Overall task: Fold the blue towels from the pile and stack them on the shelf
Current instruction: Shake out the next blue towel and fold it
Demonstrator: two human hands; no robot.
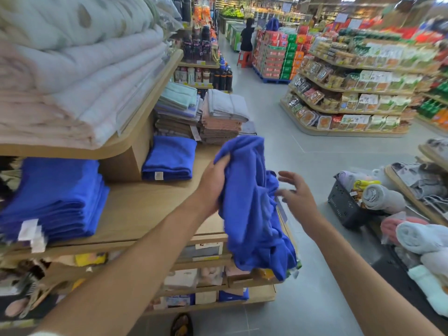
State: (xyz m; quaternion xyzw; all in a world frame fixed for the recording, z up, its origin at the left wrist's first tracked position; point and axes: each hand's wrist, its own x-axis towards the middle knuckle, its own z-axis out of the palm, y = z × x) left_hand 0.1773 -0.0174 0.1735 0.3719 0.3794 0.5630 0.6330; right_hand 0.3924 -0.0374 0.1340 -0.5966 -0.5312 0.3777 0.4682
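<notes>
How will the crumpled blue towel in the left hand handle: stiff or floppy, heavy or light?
Probably floppy: the crumpled blue cloth towel hangs in loose folds below the left hand. Likely light, since that one hand holds it up. It likely won't keep shape, so the open right hand may need to help.

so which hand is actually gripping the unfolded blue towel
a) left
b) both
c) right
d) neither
a: the left hand is curled round a bunch of the unfolded blue towel, while the right hand is spread open beside it and grips nothing.
</notes>
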